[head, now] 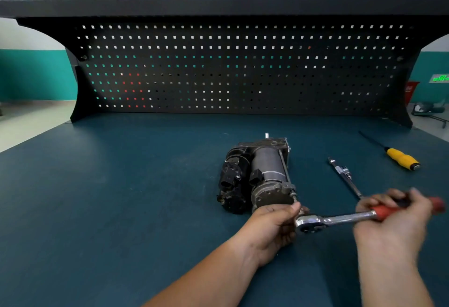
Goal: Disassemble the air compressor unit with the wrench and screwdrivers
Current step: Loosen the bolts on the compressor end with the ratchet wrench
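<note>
Left hand holding the wrench head, right hand gripping its handle, I work a compressor bolt; most disassembly seems left.

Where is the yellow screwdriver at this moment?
In the head view, the yellow screwdriver lies far right on the workbench, beyond the right hand and right of the air compressor.

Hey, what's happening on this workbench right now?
A person is working on the dark grey metal air compressor unit lying on the blue-green bench top. Their right hand grips the red handle of a chrome ratchet wrench, while the left hand holds its head at the unit's near end. A yellow-handled screwdriver and a slim silver tool lie to the right.
</note>
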Tool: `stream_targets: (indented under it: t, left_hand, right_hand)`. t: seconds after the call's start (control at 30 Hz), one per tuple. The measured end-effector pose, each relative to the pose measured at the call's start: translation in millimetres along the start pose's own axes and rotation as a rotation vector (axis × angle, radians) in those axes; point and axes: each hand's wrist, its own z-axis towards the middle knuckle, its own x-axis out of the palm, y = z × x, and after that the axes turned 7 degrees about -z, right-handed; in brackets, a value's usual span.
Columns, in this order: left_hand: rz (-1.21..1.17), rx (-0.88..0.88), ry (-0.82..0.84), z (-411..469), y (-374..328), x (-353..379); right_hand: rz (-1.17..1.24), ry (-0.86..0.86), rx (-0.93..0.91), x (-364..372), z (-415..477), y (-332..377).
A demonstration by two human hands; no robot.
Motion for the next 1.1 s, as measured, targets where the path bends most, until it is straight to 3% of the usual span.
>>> stream_targets:
  t: [0.1, 0.2, 0.4, 0.6, 0.73, 0.87, 1.1]
  left_hand:
    - [-0.006, -0.008, -0.007, 1, 0, 0]
    - [-0.008, -0.032, -0.003, 0, -1, -1]
    - [0.011, -0.064, 0.000, -1, -3, -2]
    - [0.005, -0.052, -0.005, 2, -1, -3]
    - [-0.062, -0.058, 0.033, -1, -4, -4]
    - [0.001, 0.000, 0.005, 0, -2, -4]
    - [-0.002, -0.004, -0.059, 3, 1, -2]
  right_hand:
    - [0.026, -0.069, 0.035, -8, 2, -5]
    - [-0.004, 0.030, -0.050, 5, -3, 1]
    - [-0.303, 0.479, -0.416, 53, -42, -1]
    - [-0.870, 0.920, -0.685, 72, -76, -39]
    - [-1.078, 1.098, -0.771, 72, -89, -62]
    - [-0.969, 1.004, -0.794, 72, -83, -55]
    - [-0.474, 0.645, -0.468, 63, -50, -13]
